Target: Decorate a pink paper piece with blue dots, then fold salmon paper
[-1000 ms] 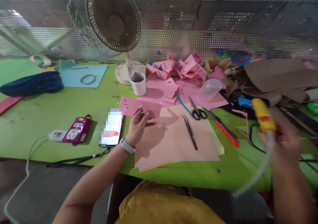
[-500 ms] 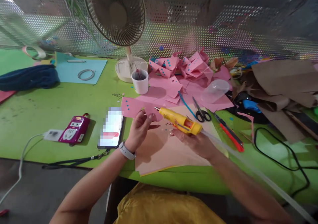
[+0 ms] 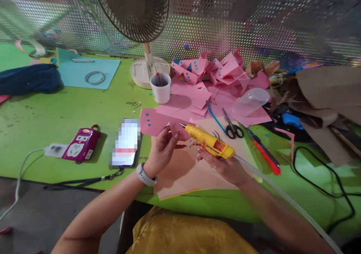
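Between its thumb and fingers my left hand (image 3: 163, 150) pinches a piece of pink paper (image 3: 155, 121) that carries a few small blue dots near its left end. My right hand (image 3: 221, 162) is wrapped round a yellow hot glue gun (image 3: 208, 139), whose metal nozzle points left at the paper just above my left fingertips. Whether the nozzle touches the paper I cannot tell. Both hands are over a peach-coloured sheet (image 3: 194, 175). A glue stick trails from the gun's back end, along my right forearm.
Scissors (image 3: 232, 128) and a red utility knife (image 3: 266, 156) lie to the right. Folded pink papers (image 3: 191, 70) are heaped at the back. A white cup (image 3: 160, 90) stands before a fan (image 3: 138, 64). A phone (image 3: 125, 143) and a purple power socket (image 3: 81, 145) lie left.
The view has shifted slightly. My left hand still pinches the pink paper, and the glue gun stays with its nozzle close to it.
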`<state>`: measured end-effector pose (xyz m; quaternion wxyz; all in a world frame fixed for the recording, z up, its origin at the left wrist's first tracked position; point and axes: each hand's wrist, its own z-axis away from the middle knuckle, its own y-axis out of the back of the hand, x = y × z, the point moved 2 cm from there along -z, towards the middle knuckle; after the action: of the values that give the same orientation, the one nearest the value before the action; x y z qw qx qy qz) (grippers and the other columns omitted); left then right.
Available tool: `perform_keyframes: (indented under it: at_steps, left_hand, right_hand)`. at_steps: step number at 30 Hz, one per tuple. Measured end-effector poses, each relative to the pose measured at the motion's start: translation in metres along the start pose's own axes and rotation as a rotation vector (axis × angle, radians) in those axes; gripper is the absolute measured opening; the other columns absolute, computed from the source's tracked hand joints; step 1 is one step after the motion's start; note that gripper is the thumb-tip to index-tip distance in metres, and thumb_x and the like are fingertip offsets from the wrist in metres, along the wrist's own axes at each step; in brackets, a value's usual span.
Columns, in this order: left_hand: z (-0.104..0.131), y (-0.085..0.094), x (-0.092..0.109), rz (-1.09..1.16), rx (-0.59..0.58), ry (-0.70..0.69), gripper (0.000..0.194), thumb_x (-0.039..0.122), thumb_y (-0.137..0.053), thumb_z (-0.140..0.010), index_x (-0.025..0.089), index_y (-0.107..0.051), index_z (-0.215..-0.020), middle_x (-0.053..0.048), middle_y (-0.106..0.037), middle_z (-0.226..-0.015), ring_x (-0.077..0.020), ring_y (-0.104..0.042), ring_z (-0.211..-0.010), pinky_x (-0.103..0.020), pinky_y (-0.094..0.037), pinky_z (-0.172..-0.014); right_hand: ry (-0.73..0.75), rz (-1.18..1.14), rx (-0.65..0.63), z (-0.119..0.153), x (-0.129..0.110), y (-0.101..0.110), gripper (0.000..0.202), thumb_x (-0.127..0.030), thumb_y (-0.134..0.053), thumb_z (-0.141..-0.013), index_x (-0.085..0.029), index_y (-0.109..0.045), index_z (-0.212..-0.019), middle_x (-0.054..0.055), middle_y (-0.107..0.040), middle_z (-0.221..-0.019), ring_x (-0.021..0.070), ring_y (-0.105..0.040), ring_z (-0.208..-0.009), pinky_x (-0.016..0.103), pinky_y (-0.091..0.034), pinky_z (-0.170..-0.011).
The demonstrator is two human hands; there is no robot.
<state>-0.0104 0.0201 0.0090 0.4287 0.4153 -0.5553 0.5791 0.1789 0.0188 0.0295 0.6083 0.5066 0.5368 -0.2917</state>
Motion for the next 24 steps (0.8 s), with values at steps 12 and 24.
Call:
perform_keyframes:
  at_steps: [12,24]
  left_hand:
    - [0.0013,-0.0011,-0.0002,-0.026,-0.02,-0.009,0.037,0.046,-0.07,-0.084,0.019,-0.06,-0.107,-0.007,-0.072,-0.097,-0.023,-0.073,-0.089,-0.032,-0.067,-0.066]
    - [0.0017,-0.0017,-0.0003,-0.015,-0.023,-0.004,0.039,0.046,-0.071,-0.083,0.018,-0.061,-0.108,-0.007,-0.071,-0.094,-0.0225,-0.073,-0.087,-0.031,-0.067,-0.064]
  right_hand:
    - [0.048,-0.044,-0.027,0.0002,-0.0078,-0.0005,0.02,-0.029,-0.063,-0.091,-0.033,-0.066,-0.11,0.003,-0.071,-0.108,0.0217,-0.069,-0.099,0.037,-0.059,-0.087]
    - [0.13,0.165,0.011,-0.0026,-0.0049,0.0,0.008,-0.029,-0.062,-0.09,-0.024,-0.06,-0.096,0.001,-0.066,-0.091,0.0163,-0.064,-0.079,0.031,-0.054,-0.073]
